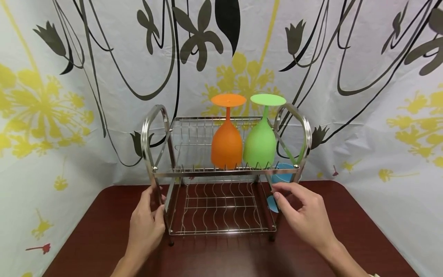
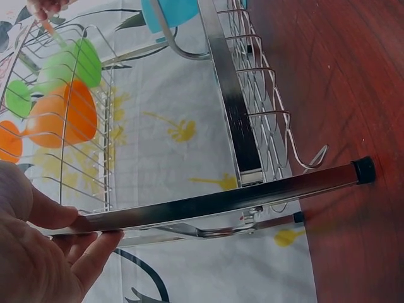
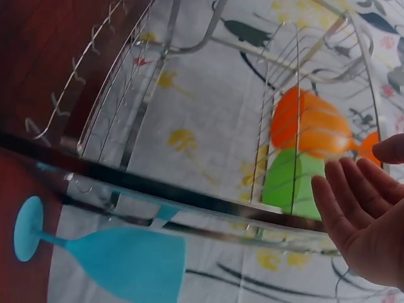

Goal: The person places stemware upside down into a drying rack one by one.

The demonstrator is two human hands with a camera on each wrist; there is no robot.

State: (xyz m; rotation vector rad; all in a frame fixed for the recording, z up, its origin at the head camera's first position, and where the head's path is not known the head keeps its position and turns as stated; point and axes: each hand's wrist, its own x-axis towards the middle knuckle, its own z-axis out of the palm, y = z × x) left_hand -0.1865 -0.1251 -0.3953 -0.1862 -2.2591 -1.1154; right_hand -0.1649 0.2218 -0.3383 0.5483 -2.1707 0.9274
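A two-tier metal dish rack (image 1: 225, 232) stands on the table. On its upper tier, an orange goblet (image 1: 226, 146) and a green goblet (image 1: 259, 146) sit side by side, upside down with their feet up. My left hand (image 1: 147, 221) grips the rack's left post, thumb on one side and fingers on the other, as the left wrist view shows. Beside the right post is my right hand (image 1: 304, 215), its fingers loosely bent and nothing held between thumb and fingers. A blue goblet (image 3: 136, 259) stands upright just outside the right post, partly hidden in the head view.
The dark red wooden table (image 1: 93, 234) has rounded back corners. Behind it hangs a white curtain (image 1: 114, 96) with yellow, grey and black floral print, close to the back of the rack. The lower tier (image 1: 221, 207) has wavy wires.
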